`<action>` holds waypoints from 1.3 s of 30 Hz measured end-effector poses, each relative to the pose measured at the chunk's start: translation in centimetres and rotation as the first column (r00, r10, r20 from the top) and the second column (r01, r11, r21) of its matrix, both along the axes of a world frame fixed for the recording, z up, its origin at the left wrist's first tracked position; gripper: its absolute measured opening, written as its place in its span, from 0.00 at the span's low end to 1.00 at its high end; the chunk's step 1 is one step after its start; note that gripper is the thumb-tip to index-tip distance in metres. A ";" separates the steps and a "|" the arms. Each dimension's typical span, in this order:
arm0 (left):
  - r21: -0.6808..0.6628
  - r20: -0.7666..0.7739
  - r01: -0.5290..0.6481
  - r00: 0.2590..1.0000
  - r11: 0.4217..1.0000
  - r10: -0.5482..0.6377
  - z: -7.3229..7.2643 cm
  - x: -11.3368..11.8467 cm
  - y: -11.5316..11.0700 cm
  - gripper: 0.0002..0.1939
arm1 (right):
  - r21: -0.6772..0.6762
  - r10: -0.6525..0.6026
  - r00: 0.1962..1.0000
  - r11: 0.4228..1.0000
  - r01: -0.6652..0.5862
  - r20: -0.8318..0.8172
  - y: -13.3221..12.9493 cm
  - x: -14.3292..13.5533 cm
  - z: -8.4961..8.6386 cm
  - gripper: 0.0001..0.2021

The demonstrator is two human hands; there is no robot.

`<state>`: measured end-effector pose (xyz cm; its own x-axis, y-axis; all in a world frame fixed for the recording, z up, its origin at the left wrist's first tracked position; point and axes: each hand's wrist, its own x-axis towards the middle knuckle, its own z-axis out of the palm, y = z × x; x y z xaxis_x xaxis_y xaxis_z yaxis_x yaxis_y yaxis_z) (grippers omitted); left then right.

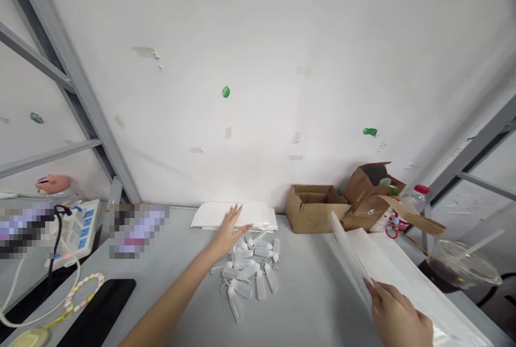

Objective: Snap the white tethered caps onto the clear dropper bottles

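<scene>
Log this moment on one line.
left hand: open, at white stack | right hand: pinching white sheet | translucent plastic bottles: loosely piled near left hand | cardboard box: open

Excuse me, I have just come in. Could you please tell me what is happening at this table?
A person is working with both hands. The right hand grips a thin white sheet by its edge, tilted up above the table. The left hand holds nothing; it is spread near the white stack, though I cannot tell if it touches. Small bottles lie loosely heaped in front of the stack, and an open box stands near the wall.
</scene>
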<state>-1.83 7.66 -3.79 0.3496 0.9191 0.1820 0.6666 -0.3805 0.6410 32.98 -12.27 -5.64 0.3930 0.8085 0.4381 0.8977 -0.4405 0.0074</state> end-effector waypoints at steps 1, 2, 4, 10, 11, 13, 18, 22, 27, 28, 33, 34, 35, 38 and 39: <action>-0.016 0.049 0.005 0.999 1.000 -0.004 0.2 0.7 -1.0 0.33 | 0.074 0.070 0.997 0.995 -0.068 -0.032 0.1 -0.2 0.3 0.16; -0.049 0.137 0.023 0.990 0.999 -0.016 0.3 1.5 -2.2 0.34 | 0.153 0.159 0.986 0.977 -0.150 -0.043 0.3 -0.8 0.7 0.17; -0.278 0.638 0.269 0.769 0.922 -0.032 0.2 3.4 -4.9 0.43 | 0.299 0.355 0.935 0.893 -0.337 -0.008 0.8 -3.1 1.9 0.18; -0.506 0.851 0.498 0.421 0.704 0.313 1.5 7.1 -10.3 0.51 | 0.287 0.720 0.684 0.635 -0.717 0.115 2.4 -12.2 4.6 0.16; -0.505 0.851 0.470 0.410 0.724 0.327 2.2 7.1 -10.5 0.46 | 0.284 0.746 0.657 0.610 -0.740 0.109 2.6 -13.1 4.7 0.15; -0.474 0.854 0.381 0.417 0.794 0.310 3.6 6.6 -10.5 0.41 | 0.273 0.780 0.620 0.580 -0.768 0.085 2.8 -14.2 4.5 0.14; -0.368 0.863 0.189 0.433 0.910 0.259 5.5 4.4 -8.4 0.30 | 0.320 0.771 0.634 0.615 -0.720 -0.056 2.9 -14.1 3.6 0.21; -0.345 0.835 0.028 0.465 0.938 0.293 6.0 2.9 -6.1 0.22 | 0.354 0.700 0.696 0.699 -0.621 -0.159 2.9 -13.1 2.4 0.21; -0.237 0.823 -0.007 0.531 0.972 0.204 8.0 1.9 -5.1 0.25 | 0.281 0.642 0.735 0.763 -0.583 -0.219 2.9 -12.0 0.5 0.18; -0.210 0.826 0.008 0.537 0.978 0.173 8.5 1.8 -5.1 0.27 | 0.265 0.632 0.741 0.772 -0.578 -0.226 2.8 -11.9 0.2 0.18; -0.124 0.847 0.039 0.524 0.992 0.085 10.0 1.4 -4.7 0.35 | 0.197 0.593 0.760 0.805 -0.560 -0.266 2.7 -11.6 -0.7 0.17; -0.110 0.858 0.039 0.509 0.993 0.075 10.0 1.2 -4.6 0.36 | 0.188 0.592 0.760 0.806 -0.561 -0.269 2.7 -11.6 -0.8 0.17; -0.092 0.867 0.037 0.494 0.995 0.062 10.1 0.8 -4.4 0.37 | 0.181 0.592 0.760 0.806 -0.563 -0.269 2.7 -11.6 -0.9 0.17; -0.038 0.855 0.013 0.517 0.999 0.025 10.4 -0.5 -3.9 0.40 | 0.160 0.598 0.759 0.801 -0.577 -0.257 2.8 -11.7 -1.0 0.16; -0.015 0.830 -0.010 0.557 1.000 0.018 10.5 -1.1 -3.6 0.39 | 0.155 0.604 0.757 0.797 -0.584 -0.250 2.9 -11.7 -1.0 0.16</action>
<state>-2.92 4.06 6.73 0.0344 0.9254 0.3775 -0.1566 -0.3681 0.9165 21.24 -9.41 -6.65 -0.0466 0.8940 0.4457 0.9392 0.1912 -0.2853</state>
